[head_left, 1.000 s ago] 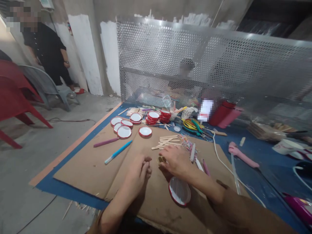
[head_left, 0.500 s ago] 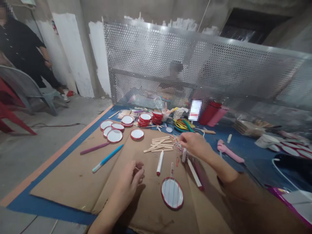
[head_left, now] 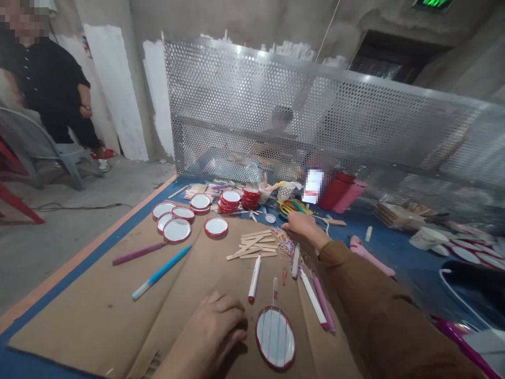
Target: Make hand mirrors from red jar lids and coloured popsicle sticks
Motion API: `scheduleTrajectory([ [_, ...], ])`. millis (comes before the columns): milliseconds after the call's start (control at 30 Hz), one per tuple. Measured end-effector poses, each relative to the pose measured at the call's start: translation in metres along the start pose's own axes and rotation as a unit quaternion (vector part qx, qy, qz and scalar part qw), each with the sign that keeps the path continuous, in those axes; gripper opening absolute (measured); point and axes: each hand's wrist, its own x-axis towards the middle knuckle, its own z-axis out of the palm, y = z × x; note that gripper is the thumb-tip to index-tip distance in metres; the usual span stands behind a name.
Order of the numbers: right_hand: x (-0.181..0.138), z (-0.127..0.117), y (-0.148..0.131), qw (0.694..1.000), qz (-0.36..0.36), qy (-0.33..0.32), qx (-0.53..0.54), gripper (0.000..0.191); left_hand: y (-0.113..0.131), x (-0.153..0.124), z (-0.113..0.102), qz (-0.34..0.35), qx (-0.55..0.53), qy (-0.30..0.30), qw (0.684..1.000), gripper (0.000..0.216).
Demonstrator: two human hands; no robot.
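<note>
My right hand point(head_left: 300, 225), fingers loose, reaches the scissors point(head_left: 292, 207) at centre; left hand point(head_left: 215, 329), empty, should steady the red-rimmed lid point(head_left: 275, 337).

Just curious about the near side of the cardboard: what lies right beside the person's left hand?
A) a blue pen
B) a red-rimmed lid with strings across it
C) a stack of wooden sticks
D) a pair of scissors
B: the left hand rests on the cardboard right next to the red-rimmed lid, which has thin strings running across it.

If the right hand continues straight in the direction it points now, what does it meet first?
Probably the scissors with yellow and green handles, lying just beyond the right hand on the blue mat; depth is unclear.
</note>
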Motion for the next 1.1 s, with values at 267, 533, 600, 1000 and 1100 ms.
scheduleTrajectory([
  [267,0.03,0.002,-0.005,0.996,-0.03,-0.04,0.069,0.029,-0.019,-0.003,0.021,0.081,0.038,0.077,0.993,0.011],
  [533,0.004,-0.023,0.046,0.979,-0.053,0.107,0.165,0.017,-0.024,-0.003,0.024,0.123,0.084,0.114,0.982,0.019],
  [600,-0.008,-0.024,0.058,0.976,-0.069,0.093,0.184,0.015,-0.026,-0.003,0.029,0.125,0.083,0.123,0.981,0.018],
  [1000,-0.031,-0.003,0.035,0.966,-0.168,0.083,0.18,0.023,-0.011,-0.004,0.014,0.079,0.067,0.068,0.992,0.007],
  [1100,-0.031,0.011,0.007,0.955,-0.239,0.081,0.154,0.024,-0.009,-0.003,0.011,0.057,0.073,0.053,0.994,0.007],
])
